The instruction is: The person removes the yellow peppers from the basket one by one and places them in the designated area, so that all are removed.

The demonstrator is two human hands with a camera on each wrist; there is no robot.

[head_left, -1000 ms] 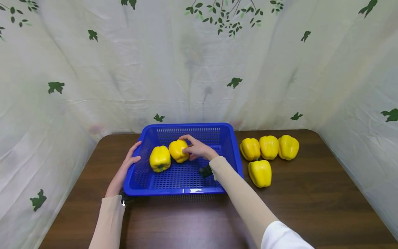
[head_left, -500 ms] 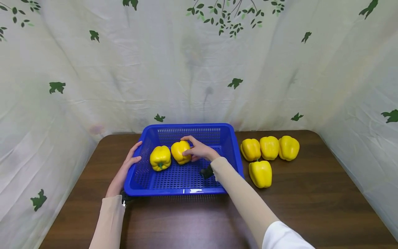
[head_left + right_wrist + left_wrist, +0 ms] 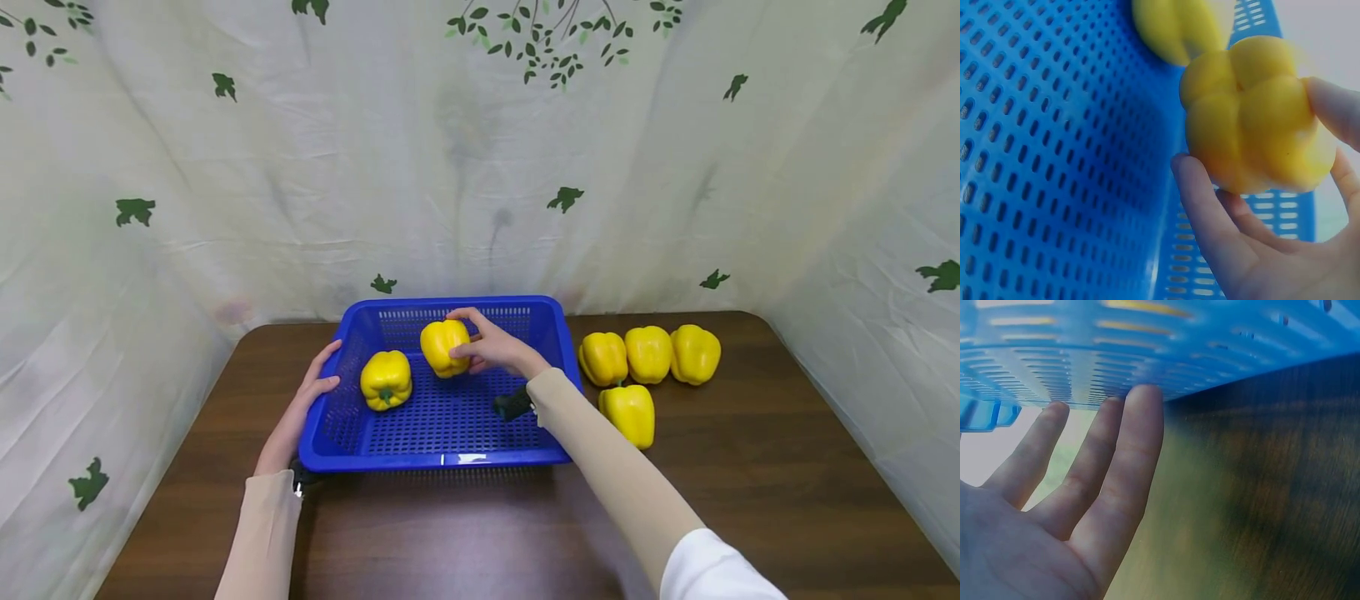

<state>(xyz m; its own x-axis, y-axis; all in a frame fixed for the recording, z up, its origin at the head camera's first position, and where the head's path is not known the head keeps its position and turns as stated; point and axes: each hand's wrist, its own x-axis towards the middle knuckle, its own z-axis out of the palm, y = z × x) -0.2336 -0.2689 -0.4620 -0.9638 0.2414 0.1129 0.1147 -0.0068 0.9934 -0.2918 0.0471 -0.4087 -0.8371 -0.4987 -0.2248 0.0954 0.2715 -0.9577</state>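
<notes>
My right hand (image 3: 495,346) holds a yellow bell pepper (image 3: 442,348) over the blue plastic basket (image 3: 450,459), thumb on one side and fingers on the other. In the right wrist view, the lobed end of this bell pepper (image 3: 1254,119) faces the camera. A second yellow bell pepper (image 3: 386,379) rests on the basket floor to the left. At the basket's left side is my left hand (image 3: 300,404), thumb and index finger at the rim. The left wrist view shows other fingers (image 3: 1125,456) nearly straight, their tips against the slotted outer wall.
Several yellow bell peppers stand on the brown wooden table (image 3: 750,467) right of the basket, three in a back row with one pepper (image 3: 628,414) in front. A pale leaf-patterned cloth (image 3: 465,167) hangs behind and beside the table. Black gear (image 3: 513,404) sits at the right wrist.
My right hand has lifted the bell pepper off the basket floor and moved it slightly right, away from the other pepper. The left hand and basket have stayed put.
</notes>
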